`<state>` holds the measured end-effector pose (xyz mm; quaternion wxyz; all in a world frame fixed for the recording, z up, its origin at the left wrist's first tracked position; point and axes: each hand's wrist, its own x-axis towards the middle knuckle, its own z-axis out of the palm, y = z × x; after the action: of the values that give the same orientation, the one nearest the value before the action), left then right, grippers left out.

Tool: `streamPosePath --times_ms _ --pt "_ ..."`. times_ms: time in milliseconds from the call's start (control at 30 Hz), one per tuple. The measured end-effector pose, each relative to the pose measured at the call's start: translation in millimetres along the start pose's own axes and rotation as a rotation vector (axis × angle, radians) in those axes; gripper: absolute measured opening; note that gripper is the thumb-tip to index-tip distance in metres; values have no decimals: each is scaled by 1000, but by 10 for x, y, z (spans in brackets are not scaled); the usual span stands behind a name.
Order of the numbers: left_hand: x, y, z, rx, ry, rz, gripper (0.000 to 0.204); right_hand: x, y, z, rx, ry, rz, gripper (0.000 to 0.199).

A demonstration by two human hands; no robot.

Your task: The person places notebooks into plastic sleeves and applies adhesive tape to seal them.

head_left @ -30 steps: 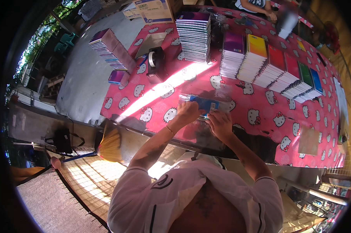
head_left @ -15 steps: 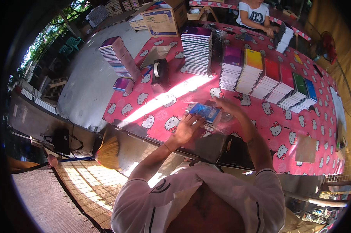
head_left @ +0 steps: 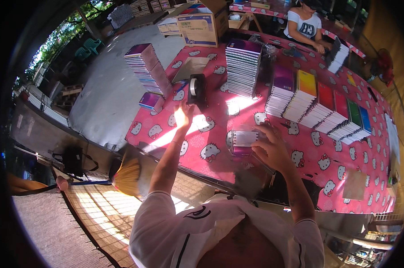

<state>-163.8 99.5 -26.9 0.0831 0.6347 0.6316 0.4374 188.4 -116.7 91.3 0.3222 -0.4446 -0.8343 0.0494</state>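
My right hand point(head_left: 270, 149) rests on a small stack of spiral notebooks point(head_left: 243, 142) lying on the pink patterned tablecloth point(head_left: 202, 138) and holds it down. My left hand point(head_left: 183, 117) reaches forward over the table with fingers spread, empty, close to a black tape dispenser point(head_left: 196, 88). Both forearms come up from my white shirt at the lower edge.
Tall notebook stacks stand at the back: a purple one point(head_left: 243, 67), a leaning one point(head_left: 147, 67) at the left edge, and a fanned coloured row point(head_left: 320, 107) on the right. A cardboard box point(head_left: 202, 24) and a seated person point(head_left: 305, 24) are beyond. A broom point(head_left: 121, 178) lies below left.
Both hands held a notebook bundle above the table before. Now the bundle lies on the table under my right hand, and my left hand has let go and stretched toward the tape dispenser.
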Motion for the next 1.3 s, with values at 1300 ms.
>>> streamPosePath --times_ms 1300 --pt "-411 1728 -137 -524 -809 778 18 -214 429 857 921 220 669 32"
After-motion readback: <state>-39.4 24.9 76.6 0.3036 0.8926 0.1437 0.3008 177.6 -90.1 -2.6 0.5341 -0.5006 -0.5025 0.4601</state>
